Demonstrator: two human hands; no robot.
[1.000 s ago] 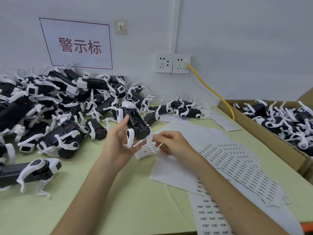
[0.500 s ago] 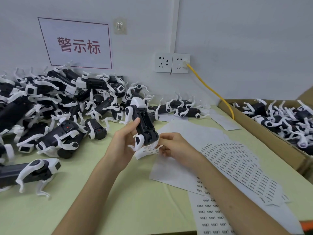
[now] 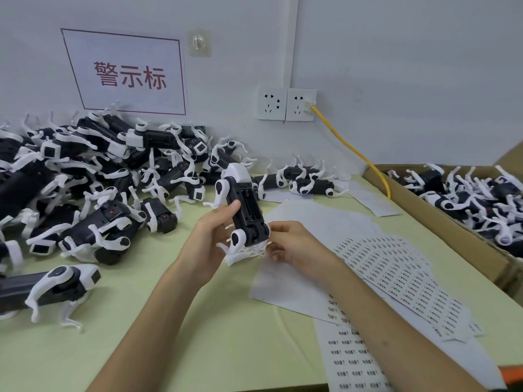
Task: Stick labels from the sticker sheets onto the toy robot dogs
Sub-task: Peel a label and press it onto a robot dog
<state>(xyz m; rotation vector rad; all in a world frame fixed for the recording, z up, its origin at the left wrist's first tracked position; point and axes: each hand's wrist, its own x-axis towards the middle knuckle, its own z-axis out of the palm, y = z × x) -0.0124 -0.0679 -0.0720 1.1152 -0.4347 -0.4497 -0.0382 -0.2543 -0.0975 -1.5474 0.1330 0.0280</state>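
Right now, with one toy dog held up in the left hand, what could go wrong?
1. The left hand grips the toy dog only around its middle; pressure from the right hand at its lower end might twist it and spoil the placement.
2. The right forearm lies across the loose sticker sheets near the table edge, so pulling back could drag them off.

A pale grey wall (image 3: pixel 396 66) rises behind the far edge of the light green worktop (image 3: pixel 226 349). It carries a red-lettered white sign (image 3: pixel 127 72), a small hook (image 3: pixel 199 42) and two sockets (image 3: pixel 285 104), one with a yellow cable (image 3: pixel 353 151).
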